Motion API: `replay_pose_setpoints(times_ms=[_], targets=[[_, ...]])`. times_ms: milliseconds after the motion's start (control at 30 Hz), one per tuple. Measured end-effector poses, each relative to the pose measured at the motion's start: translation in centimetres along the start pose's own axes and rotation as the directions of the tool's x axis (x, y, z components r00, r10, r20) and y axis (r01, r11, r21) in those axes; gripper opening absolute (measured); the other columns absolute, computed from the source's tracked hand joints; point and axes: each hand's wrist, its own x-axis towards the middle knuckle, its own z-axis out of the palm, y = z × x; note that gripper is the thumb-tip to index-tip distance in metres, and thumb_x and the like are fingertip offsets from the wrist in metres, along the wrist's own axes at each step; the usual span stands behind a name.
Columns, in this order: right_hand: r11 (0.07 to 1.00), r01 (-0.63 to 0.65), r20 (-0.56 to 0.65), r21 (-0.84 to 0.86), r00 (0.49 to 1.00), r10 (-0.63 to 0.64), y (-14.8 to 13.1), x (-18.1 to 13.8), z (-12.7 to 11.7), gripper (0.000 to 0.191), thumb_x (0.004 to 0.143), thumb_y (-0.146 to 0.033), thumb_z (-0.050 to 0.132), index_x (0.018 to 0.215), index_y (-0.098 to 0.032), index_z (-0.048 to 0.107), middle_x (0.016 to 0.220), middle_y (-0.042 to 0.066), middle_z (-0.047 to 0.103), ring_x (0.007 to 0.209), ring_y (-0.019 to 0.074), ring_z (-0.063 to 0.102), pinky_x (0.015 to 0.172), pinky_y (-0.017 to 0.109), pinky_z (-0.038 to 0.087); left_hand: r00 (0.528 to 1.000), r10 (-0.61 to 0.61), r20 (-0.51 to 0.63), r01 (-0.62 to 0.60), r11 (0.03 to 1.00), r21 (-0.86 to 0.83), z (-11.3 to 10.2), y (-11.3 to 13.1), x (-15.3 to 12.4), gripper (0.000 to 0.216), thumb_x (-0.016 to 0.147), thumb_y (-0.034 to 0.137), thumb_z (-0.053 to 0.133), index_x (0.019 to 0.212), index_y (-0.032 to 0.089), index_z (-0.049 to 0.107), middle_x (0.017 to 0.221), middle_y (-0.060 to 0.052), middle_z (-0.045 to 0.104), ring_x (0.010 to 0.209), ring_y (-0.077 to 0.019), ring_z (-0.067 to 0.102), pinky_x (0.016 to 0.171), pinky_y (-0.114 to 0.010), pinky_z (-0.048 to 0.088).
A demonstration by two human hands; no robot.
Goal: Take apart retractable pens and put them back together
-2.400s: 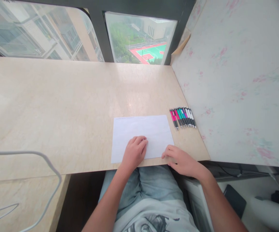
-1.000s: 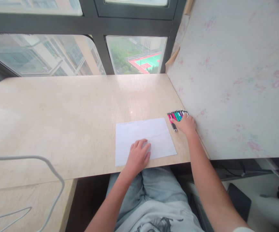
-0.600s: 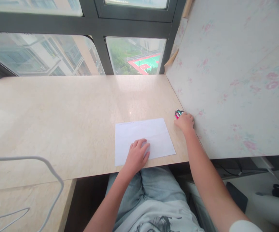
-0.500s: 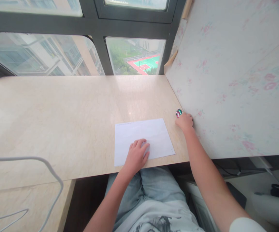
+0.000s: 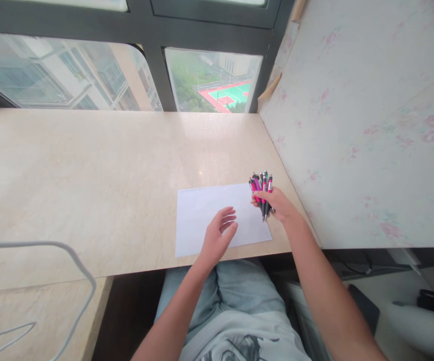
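A bunch of pens, black with pink, purple and some green, is gripped in my right hand. The pens point up and down, above the right part of a white sheet of paper. Some of their lower ends are hidden behind the fingers. My left hand is over the middle of the sheet, fingers apart and slightly curled, with nothing in it. Its palm faces toward the pens.
The sheet lies on a beige marble-look desk below a dark window frame. A flowered wall borders the desk on the right. A grey cable curves across the lower left.
My right hand has come left from beside the wall, bringing the bunch of pens over the sheet. My left hand has lifted off the paper and turned its palm toward the right.
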Motion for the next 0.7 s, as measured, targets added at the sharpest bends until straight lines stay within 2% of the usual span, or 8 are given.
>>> replay_pose_setpoints(times_ms=[67,133,200,267,333,467,600,700], targets=[[0.943,-0.006,0.143,0.334,0.989,-0.045,-0.6,-1.9,2.1,0.028,0.078,-0.041,0.070,0.086,-0.013,0.069,0.085,0.011,0.075,0.080,0.0232,0.072,0.078,0.037,0.059,0.987,-0.154,0.039,0.157,0.909,-0.385,1.2,0.5,0.4,0.047,0.089,0.035,0.065,0.133,0.026,0.051,0.137,-0.012,0.057,0.121,-0.0255,0.061,0.102,-0.044,0.049],[0.907,-0.014,0.201,0.422,0.976,-0.078,-1.3,-3.3,4.1,0.033,0.076,-0.045,0.074,0.089,-0.014,0.070,0.086,0.010,0.075,0.079,0.0228,0.071,0.076,0.037,0.058,0.969,-0.230,0.086,0.233,0.751,-0.618,2.3,1.0,0.9,0.049,0.087,0.038,0.068,0.132,0.026,0.053,0.135,-0.011,0.059,0.120,-0.0253,0.061,0.098,-0.042,0.051],[0.913,-0.014,0.192,0.408,0.979,-0.071,-2.0,-4.1,6.1,0.036,0.079,-0.049,0.071,0.095,-0.017,0.068,0.083,0.007,0.074,0.076,0.0220,0.070,0.072,0.036,0.056,0.959,-0.271,0.076,0.240,0.646,-0.724,3.0,1.2,1.4,0.047,0.085,0.045,0.069,0.125,0.024,0.060,0.124,-0.010,0.066,0.112,-0.0251,0.064,0.089,-0.038,0.054],[0.953,0.096,0.084,0.287,0.989,-0.124,-2.6,-4.5,7.8,0.034,0.084,-0.052,0.065,0.092,-0.019,0.066,0.082,0.005,0.072,0.078,0.0216,0.067,0.074,0.035,0.054,0.936,-0.350,0.019,0.229,0.570,-0.789,3.4,1.3,1.7,0.045,0.084,0.051,0.067,0.118,0.021,0.065,0.116,-0.010,0.070,0.109,-0.0263,0.065,0.085,-0.035,0.054],[0.970,0.238,-0.010,0.038,0.971,-0.238,-3.2,-4.8,9.2,0.036,0.091,-0.054,0.053,0.089,-0.020,0.065,0.082,0.006,0.069,0.080,0.0230,0.065,0.076,0.037,0.051,0.907,-0.420,-0.025,0.217,0.519,-0.826,3.3,1.3,1.8,0.044,0.086,0.054,0.064,0.114,0.021,0.067,0.113,-0.009,0.071,0.112,-0.0266,0.065,0.086,-0.034,0.055],[0.787,0.444,-0.046,-0.428,0.859,-0.510,-4.0,-5.3,11.2,0.043,0.099,-0.051,0.039,0.101,-0.019,0.067,0.100,0.013,0.068,0.099,0.0297,0.058,0.088,0.046,0.045,0.912,-0.402,-0.083,0.150,0.514,-0.845,2.8,1.5,1.5,0.041,0.090,0.054,0.058,0.112,0.021,0.068,0.116,-0.007,0.070,0.119,-0.0253,0.062,0.092,-0.033,0.054],[0.640,0.475,-0.064,-0.604,0.772,-0.633,-4.5,-5.3,12.5,0.039,0.101,-0.041,0.037,0.114,-0.021,0.068,0.128,0.016,0.062,0.120,0.0346,0.048,0.098,0.055,0.038,0.914,-0.379,-0.143,0.096,0.547,-0.832,1.7,1.7,1.5,0.040,0.092,0.051,0.057,0.116,0.021,0.067,0.123,-0.008,0.068,0.121,-0.0243,0.061,0.097,-0.034,0.052],[0.602,0.480,0.007,-0.638,0.785,-0.619,-4.7,-4.8,12.9,0.040,0.101,-0.037,0.036,0.118,-0.021,0.068,0.130,0.016,0.062,0.121,0.0345,0.049,0.098,0.053,0.039,0.889,-0.399,-0.224,0.044,0.561,-0.827,0.3,1.3,1.6,0.035,0.089,0.046,0.064,0.114,0.022,0.068,0.120,-0.005,0.070,0.117,-0.0213,0.063,0.096,-0.031,0.052]])
